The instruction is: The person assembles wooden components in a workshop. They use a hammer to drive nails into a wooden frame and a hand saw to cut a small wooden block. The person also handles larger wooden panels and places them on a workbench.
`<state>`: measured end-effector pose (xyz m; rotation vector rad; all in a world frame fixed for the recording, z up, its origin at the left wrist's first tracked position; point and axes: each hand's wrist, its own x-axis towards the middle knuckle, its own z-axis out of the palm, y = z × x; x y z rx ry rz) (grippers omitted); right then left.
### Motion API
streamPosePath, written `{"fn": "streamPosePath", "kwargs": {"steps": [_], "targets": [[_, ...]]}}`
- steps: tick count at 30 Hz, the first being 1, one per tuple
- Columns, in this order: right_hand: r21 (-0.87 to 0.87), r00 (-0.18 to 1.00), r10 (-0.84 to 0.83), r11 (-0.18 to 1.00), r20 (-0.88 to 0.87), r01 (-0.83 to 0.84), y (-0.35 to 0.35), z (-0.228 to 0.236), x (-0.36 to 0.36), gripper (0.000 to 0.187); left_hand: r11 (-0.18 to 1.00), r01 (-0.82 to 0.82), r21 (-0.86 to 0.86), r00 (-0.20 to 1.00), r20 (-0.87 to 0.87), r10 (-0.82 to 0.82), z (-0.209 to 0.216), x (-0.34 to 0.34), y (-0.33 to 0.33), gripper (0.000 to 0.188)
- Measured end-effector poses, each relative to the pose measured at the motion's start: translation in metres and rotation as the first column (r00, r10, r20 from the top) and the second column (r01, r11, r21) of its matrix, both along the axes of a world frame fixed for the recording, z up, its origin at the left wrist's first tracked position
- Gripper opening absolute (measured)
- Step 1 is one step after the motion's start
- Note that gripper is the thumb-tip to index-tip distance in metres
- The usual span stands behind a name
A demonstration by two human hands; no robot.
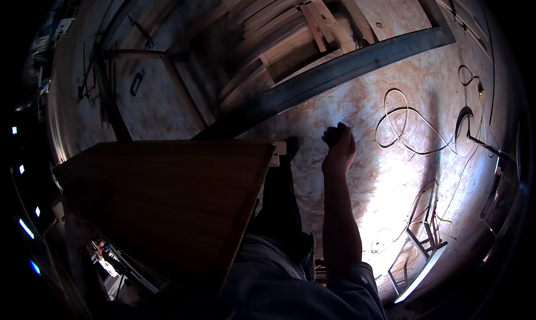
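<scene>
A large brown wooden panel (167, 203) fills the lower left, tilted and close to my body. My left hand (81, 231) is at its left edge, gripping it; deep shadow hides most of the fingers. Pale wood ends (279, 148) poke out from behind the panel's right corner. To the right of the panel, my bare right forearm reaches forward over the floor. My right hand (339, 147) is closed in a loose fist with its fingers curled in, apart from the panel, and nothing shows in it.
A long dark beam (335, 69) crosses ahead, with stacked boards (279, 18) beyond it. Looped cable (399, 124) lies on the blotchy floor at the right. A bright work lamp on a stand (421, 275) glares at the lower right. A dark frame (111, 91) stands at the far left.
</scene>
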<state>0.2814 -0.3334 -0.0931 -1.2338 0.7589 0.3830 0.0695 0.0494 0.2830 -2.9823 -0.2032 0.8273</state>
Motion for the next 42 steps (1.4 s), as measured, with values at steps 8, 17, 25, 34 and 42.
{"fn": "streamPosePath", "kwargs": {"steps": [8,17,25,34,42], "targets": [[0.205,0.994,0.105,0.972,0.035,-0.110,0.087,-0.046,-0.016,0.031,0.999,0.035,-0.027,0.998,0.055,-0.034,-0.001,0.009,-0.006,0.058],[-0.048,0.960,0.281,0.959,-0.002,-0.281,0.098,-0.018,-0.008,0.029,0.993,-0.107,-0.050,0.978,0.173,0.114,-0.004,0.034,-0.050,0.055],[-0.042,0.984,0.146,0.988,-0.099,-0.150,0.066,-0.029,0.008,0.027,1.000,-0.012,-0.016,0.999,0.033,0.012,-0.001,-0.005,-0.006,0.050],[-0.348,0.979,0.202,0.919,0.012,-0.185,0.006,-0.067,-0.038,0.025,0.988,0.071,-0.135,0.986,0.159,-0.049,-0.018,0.022,-0.010,0.029],[-0.457,0.921,-0.291,0.877,-0.258,0.149,-0.177,-0.012,-0.263,0.028,0.999,0.029,-0.014,0.967,0.254,-0.024,-0.029,0.024,-0.014,0.042]]}}
